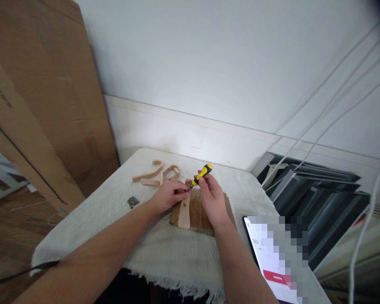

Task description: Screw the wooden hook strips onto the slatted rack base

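Observation:
My right hand (213, 196) is closed around a yellow-and-black screwdriver (204, 171), tilted with its tip pointing down and left. The fingers of my left hand (170, 195) pinch together close to that tip; what they hold is hidden or too small to make out. Beneath both hands lies a brown wooden board (199, 215) with small holes in its face. A pale wooden hook (184, 214) with a screw hole rests along the board's left part, its upper end partly covered by my left fingers.
More pale wooden hooks (148, 173) lie at the table's back left, with several screws (133, 202) nearer me. A phone (269, 261) is at the right. Dark panels (316, 194) and white cables stand beyond the right edge; a large cardboard box (60, 84) is at left.

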`<move>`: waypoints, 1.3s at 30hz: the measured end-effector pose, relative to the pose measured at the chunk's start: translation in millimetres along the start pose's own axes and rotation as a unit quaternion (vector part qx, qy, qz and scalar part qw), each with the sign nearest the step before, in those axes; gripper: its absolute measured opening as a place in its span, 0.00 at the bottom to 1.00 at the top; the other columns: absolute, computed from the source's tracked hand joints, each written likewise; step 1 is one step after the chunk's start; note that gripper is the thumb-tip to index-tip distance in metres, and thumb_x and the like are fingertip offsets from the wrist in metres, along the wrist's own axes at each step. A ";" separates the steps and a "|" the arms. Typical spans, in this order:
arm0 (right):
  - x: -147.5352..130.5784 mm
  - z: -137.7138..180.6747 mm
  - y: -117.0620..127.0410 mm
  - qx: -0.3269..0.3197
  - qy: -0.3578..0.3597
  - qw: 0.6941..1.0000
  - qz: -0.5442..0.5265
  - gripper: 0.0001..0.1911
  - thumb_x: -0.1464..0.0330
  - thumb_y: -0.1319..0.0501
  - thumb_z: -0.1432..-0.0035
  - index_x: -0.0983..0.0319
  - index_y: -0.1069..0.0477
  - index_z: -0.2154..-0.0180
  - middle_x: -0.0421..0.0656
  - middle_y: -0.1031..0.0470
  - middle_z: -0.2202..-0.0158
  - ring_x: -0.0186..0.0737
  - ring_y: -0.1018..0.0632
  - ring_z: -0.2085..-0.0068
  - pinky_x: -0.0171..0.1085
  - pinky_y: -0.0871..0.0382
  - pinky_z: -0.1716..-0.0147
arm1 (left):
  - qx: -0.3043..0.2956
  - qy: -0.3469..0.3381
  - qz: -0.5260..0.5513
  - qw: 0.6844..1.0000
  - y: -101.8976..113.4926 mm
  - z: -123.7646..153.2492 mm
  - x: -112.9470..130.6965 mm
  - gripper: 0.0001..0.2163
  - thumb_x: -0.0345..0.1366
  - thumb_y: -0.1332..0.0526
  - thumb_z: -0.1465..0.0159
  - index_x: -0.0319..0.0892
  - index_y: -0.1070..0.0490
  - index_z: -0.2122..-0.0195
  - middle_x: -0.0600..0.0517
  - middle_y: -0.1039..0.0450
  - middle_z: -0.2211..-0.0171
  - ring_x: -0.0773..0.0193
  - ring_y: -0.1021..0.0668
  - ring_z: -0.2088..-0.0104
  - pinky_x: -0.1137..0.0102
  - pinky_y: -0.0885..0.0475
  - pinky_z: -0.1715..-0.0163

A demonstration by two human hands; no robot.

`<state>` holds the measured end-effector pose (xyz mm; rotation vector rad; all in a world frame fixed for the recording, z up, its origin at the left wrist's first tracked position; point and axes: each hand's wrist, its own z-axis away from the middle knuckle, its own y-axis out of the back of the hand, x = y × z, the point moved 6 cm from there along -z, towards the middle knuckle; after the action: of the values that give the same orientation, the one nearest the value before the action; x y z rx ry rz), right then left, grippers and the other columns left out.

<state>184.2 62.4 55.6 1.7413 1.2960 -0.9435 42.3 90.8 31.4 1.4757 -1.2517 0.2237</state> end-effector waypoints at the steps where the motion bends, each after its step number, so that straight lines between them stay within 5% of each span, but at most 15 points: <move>1: 1.5 -0.4 0.5 0.006 -0.005 1.000 0.009 0.13 0.57 0.43 0.42 0.60 0.31 0.62 0.42 0.24 0.66 0.41 0.24 0.63 0.42 0.32 0.60 | 0.001 0.000 0.000 1.000 0.3 0.1 0.3 0.11 0.40 0.39 0.40 0.39 0.21 0.64 0.50 0.23 0.69 0.63 0.26 0.69 0.71 0.35 0.69; 5: 5.2 -0.6 3.1 0.032 -0.029 0.999 0.033 0.14 0.56 0.38 0.46 0.60 0.33 0.66 0.39 0.28 0.70 0.39 0.26 0.69 0.39 0.32 0.65 | 0.007 -0.013 0.003 1.000 1.0 0.6 0.5 0.10 0.39 0.39 0.40 0.40 0.21 0.65 0.51 0.23 0.69 0.64 0.26 0.69 0.71 0.35 0.67; 11: -0.9 1.5 -0.1 -0.004 0.001 1.000 -0.011 0.14 0.58 0.45 0.40 0.59 0.30 0.58 0.45 0.23 0.60 0.43 0.24 0.58 0.42 0.33 0.57 | 0.009 -0.015 0.002 1.000 -0.2 0.5 -2.1 0.09 0.38 0.38 0.40 0.39 0.21 0.64 0.50 0.23 0.69 0.64 0.26 0.69 0.71 0.35 0.68; 18: 6.4 0.7 2.4 0.030 -0.025 0.999 0.008 0.15 0.56 0.36 0.47 0.59 0.35 0.65 0.39 0.28 0.69 0.39 0.26 0.68 0.39 0.32 0.64 | 0.006 -0.026 0.000 1.000 -1.6 0.3 -3.1 0.09 0.38 0.39 0.39 0.39 0.22 0.64 0.51 0.24 0.70 0.65 0.26 0.69 0.72 0.36 0.69; 25: -4.1 2.7 0.0 -0.005 -0.008 0.999 -0.031 0.14 0.59 0.44 0.41 0.60 0.28 0.59 0.45 0.23 0.58 0.43 0.25 0.56 0.42 0.34 0.56 | 0.011 -0.010 0.013 1.000 -1.7 0.5 -3.7 0.10 0.39 0.38 0.39 0.39 0.21 0.64 0.51 0.23 0.68 0.64 0.26 0.68 0.72 0.35 0.67; 33: 2.5 1.5 0.6 0.016 -0.031 0.999 -0.004 0.15 0.56 0.36 0.48 0.60 0.34 0.67 0.38 0.29 0.71 0.37 0.28 0.69 0.38 0.34 0.65 | 0.012 -0.026 -0.005 1.000 -0.1 0.7 -0.8 0.10 0.39 0.39 0.39 0.39 0.21 0.65 0.51 0.23 0.70 0.65 0.26 0.69 0.72 0.36 0.68; 39: -5.0 5.2 -0.9 -0.003 -0.013 0.999 -0.038 0.14 0.60 0.41 0.44 0.60 0.31 0.58 0.45 0.25 0.57 0.41 0.26 0.58 0.41 0.33 0.57 | 0.019 -0.014 0.009 1.000 0.0 0.9 -3.0 0.10 0.38 0.38 0.40 0.38 0.21 0.64 0.50 0.24 0.71 0.65 0.26 0.71 0.72 0.37 0.70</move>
<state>181.6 55.9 57.6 1.6796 1.3561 -1.0007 40.6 91.7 28.9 1.5058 -1.2894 0.2397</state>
